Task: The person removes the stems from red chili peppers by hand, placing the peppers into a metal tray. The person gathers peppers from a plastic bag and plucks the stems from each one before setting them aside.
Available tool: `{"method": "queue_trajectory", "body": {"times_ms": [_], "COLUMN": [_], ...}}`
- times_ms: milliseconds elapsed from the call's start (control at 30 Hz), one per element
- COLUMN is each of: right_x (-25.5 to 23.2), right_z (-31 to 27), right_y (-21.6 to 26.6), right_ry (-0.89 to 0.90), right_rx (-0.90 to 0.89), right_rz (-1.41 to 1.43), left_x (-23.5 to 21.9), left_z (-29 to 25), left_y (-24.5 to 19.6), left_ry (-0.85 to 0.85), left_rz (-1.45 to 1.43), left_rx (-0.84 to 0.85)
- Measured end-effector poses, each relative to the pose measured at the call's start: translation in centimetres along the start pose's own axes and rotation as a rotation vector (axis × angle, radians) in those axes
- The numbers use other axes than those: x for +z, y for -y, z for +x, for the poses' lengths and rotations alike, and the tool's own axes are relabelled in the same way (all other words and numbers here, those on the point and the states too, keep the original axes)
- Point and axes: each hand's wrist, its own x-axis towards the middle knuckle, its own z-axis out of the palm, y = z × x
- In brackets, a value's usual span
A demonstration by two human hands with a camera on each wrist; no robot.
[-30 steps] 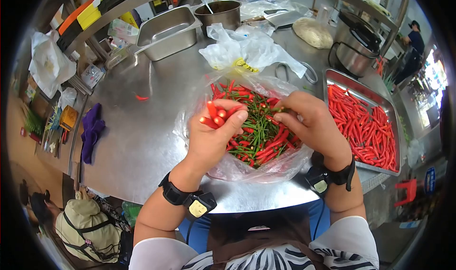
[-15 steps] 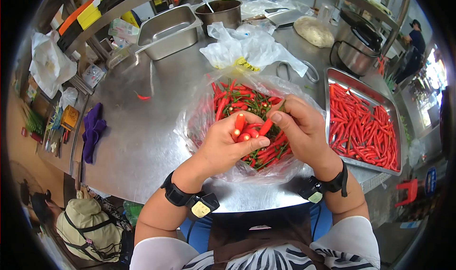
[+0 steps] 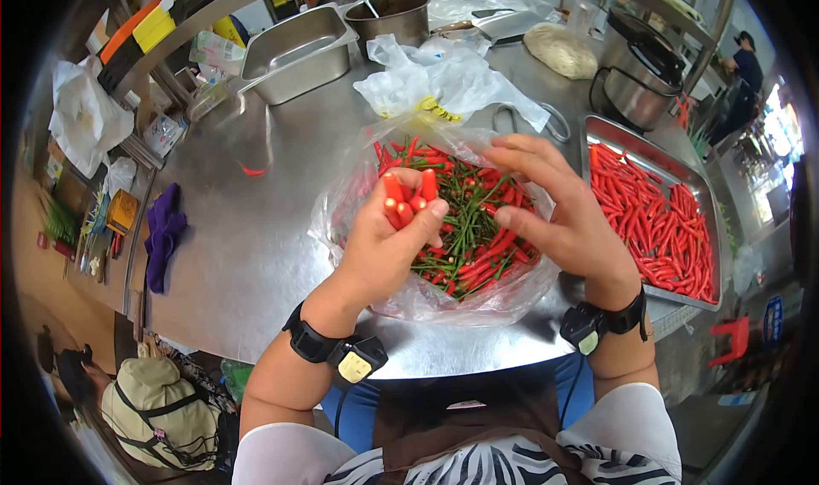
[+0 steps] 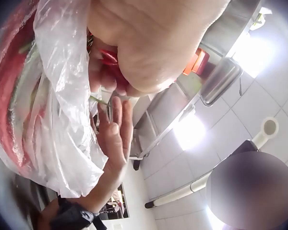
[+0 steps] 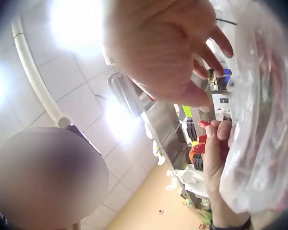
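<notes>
My left hand (image 3: 375,259) grips a small bunch of red chili peppers (image 3: 428,185), their pale stemless ends pointing up between fingers and thumb. It is over the left part of a clear plastic bag (image 3: 503,312), which lies open on the steel table. Inside the bag are red chilies (image 3: 486,267) and a heap of thin green stems (image 3: 465,220). Above the bag's right side, my right hand (image 3: 572,220) has its fingers extended and thumb apart, with nothing held. In the right wrist view, the right hand (image 5: 168,52) shows its palm, and the held chilies (image 5: 199,147) appear below it.
A steel tray (image 3: 717,267) of stemless red chilies stands at the right. Scissors (image 3: 559,125), a white plastic bag (image 3: 444,80), a pot (image 3: 388,24) and a metal pan (image 3: 311,84) are behind. One loose chili (image 3: 252,172) and a purple cloth (image 3: 164,238) lie to the left.
The right hand reached to the chili bunch in the left hand, then moved away rightward with its fingers spreading. The left hand moved right, then back left, still holding the bunch.
</notes>
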Motion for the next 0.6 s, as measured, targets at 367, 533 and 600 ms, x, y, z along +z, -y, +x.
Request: {"method": "queue_trajectory", "body": {"times_ms": [367,533,600], "right_x": [1.2,0.8,1.3], "right_z": [-0.4,0.0,-0.2], "right_y": [-2.0,-0.4,0.3], "right_ry": [0.178,0.013,-0.130], "right_rx": [-0.076,0.057,-0.010], "right_rz": [-0.853,-0.576,-0.356], "left_x": [-0.3,-0.3,0.0], "left_z": [0.0,-0.3,-0.2], "left_y": [-0.2,-0.9,-1.0], "left_ry": [-0.054,0.069,0.070], "left_rz": [0.009,-0.006,-0.017], "left_rx": [-0.059,-0.144,-0.153]}}
